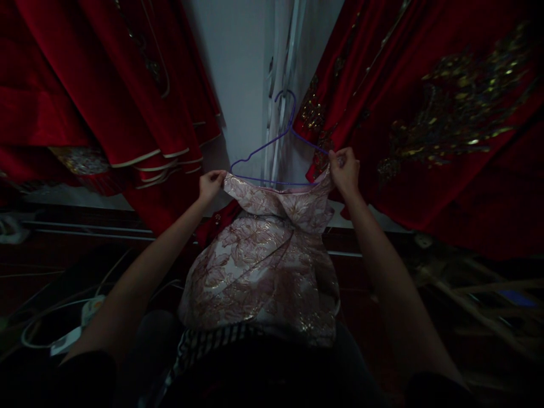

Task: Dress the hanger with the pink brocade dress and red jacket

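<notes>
Both arms (158, 262) reach forward, left fingers (218, 176) and right fingers (342, 155) pinched.

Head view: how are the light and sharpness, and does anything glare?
Head view: dim overall, darkest along the bottom, with the wall pale; head view: small glints on the gold sequins and dress, no broad glare; head view: left hand, right hand and hanger outlines readable, clutter at lower right blurry and hard to identify.

It's very dim in here, with only a faint bluish light on the pale wall (233, 73) ahead. Red garments (93, 68), some worked in gold sequins (463, 107), hang on both sides above a dark, reddish-brown floor (46, 254).
</notes>
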Motion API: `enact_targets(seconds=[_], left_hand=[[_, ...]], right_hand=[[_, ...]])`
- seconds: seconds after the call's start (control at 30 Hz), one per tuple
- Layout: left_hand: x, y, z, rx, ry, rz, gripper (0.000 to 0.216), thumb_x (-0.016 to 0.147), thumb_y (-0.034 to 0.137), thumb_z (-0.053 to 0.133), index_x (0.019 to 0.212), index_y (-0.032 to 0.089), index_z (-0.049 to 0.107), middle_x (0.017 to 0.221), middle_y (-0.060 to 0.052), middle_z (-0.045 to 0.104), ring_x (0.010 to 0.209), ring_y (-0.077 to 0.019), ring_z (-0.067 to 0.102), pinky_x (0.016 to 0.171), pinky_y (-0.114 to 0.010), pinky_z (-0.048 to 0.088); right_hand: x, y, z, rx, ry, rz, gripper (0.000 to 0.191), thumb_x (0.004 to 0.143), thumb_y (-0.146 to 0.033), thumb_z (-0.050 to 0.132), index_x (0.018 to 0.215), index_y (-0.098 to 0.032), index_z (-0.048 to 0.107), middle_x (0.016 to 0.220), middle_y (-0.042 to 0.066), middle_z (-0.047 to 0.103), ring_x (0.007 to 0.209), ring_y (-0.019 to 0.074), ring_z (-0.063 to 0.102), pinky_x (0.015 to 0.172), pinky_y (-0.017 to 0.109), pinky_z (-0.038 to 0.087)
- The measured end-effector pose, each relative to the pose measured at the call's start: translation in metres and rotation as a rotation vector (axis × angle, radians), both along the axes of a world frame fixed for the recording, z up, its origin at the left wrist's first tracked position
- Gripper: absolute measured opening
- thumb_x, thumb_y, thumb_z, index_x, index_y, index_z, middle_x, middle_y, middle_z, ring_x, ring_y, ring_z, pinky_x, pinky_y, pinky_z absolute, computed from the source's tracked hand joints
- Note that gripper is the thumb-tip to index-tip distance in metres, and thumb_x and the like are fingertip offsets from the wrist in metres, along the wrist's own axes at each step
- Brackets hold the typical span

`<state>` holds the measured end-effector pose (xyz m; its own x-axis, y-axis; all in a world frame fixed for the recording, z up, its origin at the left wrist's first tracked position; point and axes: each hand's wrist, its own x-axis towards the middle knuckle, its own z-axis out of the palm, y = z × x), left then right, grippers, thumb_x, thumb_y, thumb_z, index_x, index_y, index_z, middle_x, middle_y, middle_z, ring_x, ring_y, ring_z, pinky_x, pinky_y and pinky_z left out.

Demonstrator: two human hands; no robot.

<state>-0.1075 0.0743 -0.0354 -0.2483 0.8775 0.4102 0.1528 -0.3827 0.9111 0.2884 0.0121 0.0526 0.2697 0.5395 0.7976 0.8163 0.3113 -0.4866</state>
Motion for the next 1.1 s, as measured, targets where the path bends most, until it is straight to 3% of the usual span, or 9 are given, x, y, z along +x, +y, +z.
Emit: enact_targets(seconds=[0.23, 0.5, 0.67, 0.87, 1.1], left_hand=[[0.008, 0.006, -0.002, -0.133, -0.031, 0.071, 0.019, 0.071, 0.03, 0.068, 0.076, 0.011, 0.066, 0.069, -0.005, 0.063, 0.059, -0.0129, 0.053, 0.059, -0.024, 0.04], [0.012, 0.011, -0.002, 0.027, -0.02, 0.06, 0.017, 0.076, 0.03, 0.062, 0.08, 0.013, 0.063, 0.074, -0.004, 0.062, 0.072, -0.014, 0.056, 0.068, -0.024, 0.043], [0.009, 0.005, -0.006, -0.043, 0.009, 0.08, 0.015, 0.078, 0.028, 0.059, 0.08, 0.013, 0.061, 0.068, -0.002, 0.058, 0.062, -0.0126, 0.051, 0.061, -0.024, 0.04], [0.009, 0.005, -0.007, 0.028, 0.049, 0.101, 0.016, 0.078, 0.031, 0.06, 0.079, 0.014, 0.061, 0.075, -0.004, 0.062, 0.07, -0.0141, 0.055, 0.067, -0.024, 0.042], [0.013, 0.011, -0.002, -0.103, -0.001, 0.136, 0.011, 0.077, 0.025, 0.06, 0.075, 0.013, 0.061, 0.072, -0.004, 0.061, 0.067, -0.0144, 0.055, 0.067, -0.025, 0.041]], right_hand=[[-0.002, -0.001, 0.002, 0.009, -0.003, -0.009, 0.034, 0.087, -0.056, 0.047, 0.081, -0.022, 0.05, 0.075, 0.001, 0.057, 0.07, 0.017, 0.056, 0.083, 0.037, 0.041], [0.0, -0.001, 0.001, 0.04, -0.027, -0.001, 0.031, 0.086, -0.052, 0.05, 0.082, -0.022, 0.051, 0.077, 0.002, 0.058, 0.07, 0.017, 0.056, 0.079, 0.035, 0.042], [0.0, -0.002, 0.002, 0.022, -0.03, -0.007, 0.028, 0.088, -0.05, 0.049, 0.084, -0.022, 0.051, 0.079, 0.002, 0.058, 0.072, 0.0177, 0.057, 0.082, 0.037, 0.04], [0.0, -0.002, 0.002, 0.027, -0.041, -0.008, 0.03, 0.088, -0.052, 0.047, 0.084, -0.022, 0.05, 0.081, 0.002, 0.059, 0.075, 0.0178, 0.057, 0.085, 0.038, 0.039], [-0.001, -0.003, 0.002, 0.026, -0.026, 0.003, 0.032, 0.087, -0.054, 0.047, 0.083, -0.022, 0.05, 0.079, 0.002, 0.059, 0.074, 0.0185, 0.057, 0.086, 0.04, 0.04]])
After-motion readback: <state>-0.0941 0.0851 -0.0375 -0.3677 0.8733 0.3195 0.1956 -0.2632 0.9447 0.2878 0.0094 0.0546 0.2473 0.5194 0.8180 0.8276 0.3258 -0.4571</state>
